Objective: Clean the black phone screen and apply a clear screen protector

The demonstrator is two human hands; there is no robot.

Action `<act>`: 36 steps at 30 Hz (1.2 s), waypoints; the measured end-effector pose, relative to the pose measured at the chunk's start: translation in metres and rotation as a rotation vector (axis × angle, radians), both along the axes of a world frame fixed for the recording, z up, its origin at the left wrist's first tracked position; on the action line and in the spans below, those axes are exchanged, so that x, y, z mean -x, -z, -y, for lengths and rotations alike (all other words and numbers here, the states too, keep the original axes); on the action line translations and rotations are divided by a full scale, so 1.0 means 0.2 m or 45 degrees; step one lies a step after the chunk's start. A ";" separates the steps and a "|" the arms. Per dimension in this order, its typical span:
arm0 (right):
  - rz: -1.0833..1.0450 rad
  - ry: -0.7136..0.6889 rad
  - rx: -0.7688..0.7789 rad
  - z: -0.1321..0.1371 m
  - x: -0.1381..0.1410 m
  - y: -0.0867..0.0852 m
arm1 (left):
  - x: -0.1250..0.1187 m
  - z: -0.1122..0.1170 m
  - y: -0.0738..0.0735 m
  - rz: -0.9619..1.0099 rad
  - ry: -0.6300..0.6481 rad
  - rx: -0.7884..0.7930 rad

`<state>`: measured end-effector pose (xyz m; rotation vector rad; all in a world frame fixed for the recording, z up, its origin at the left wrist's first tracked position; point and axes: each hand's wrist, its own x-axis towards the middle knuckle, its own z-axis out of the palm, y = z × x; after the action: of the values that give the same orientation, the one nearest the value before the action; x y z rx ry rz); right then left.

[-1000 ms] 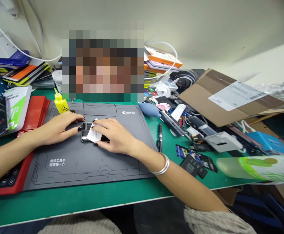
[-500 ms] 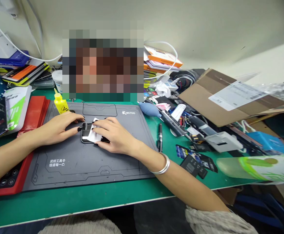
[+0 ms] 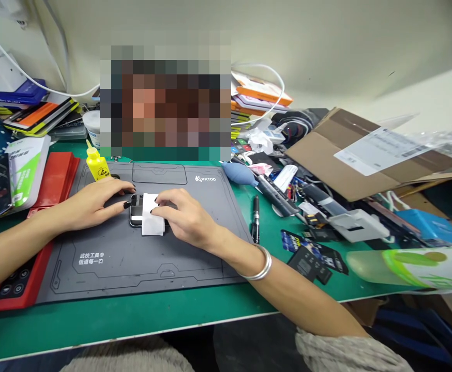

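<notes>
While my left hand [image 3: 90, 206] lies flat steadying the phone [image 3: 135, 212] at the upper middle of the grey mat [image 3: 133, 268], my right hand [image 3: 185, 219] pinches a white wipe [image 3: 151, 222] across it; wiping looks midway

One phone [image 3: 136, 209], one white wipe [image 3: 152, 223], one grey mat [image 3: 133, 261], one yellow bottle [image 3: 97, 166], one black pen [image 3: 255, 217].

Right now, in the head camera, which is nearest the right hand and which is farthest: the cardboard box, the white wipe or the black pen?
1. White wipe: under the right hand fingertips, lying on the phone.
2. Black pen: just to the hand's right.
3. Cardboard box: far right, towards the back.
</notes>
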<state>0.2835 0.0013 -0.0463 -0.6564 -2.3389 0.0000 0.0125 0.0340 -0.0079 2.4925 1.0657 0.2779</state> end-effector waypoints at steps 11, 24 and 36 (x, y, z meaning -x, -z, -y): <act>0.111 -0.007 0.066 0.02 0.00 0.01 | 0.00 0.00 0.00 -0.002 -0.007 0.002; 0.026 0.011 0.016 0.03 0.01 -0.01 | 0.00 0.00 0.00 0.002 -0.003 0.007; 0.113 -0.078 -0.043 0.00 0.01 -0.03 | 0.00 0.00 0.01 0.002 0.003 -0.016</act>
<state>0.2810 0.0004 -0.0409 -0.5789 -2.4378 -0.0418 0.0126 0.0341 -0.0092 2.5041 1.0636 0.2872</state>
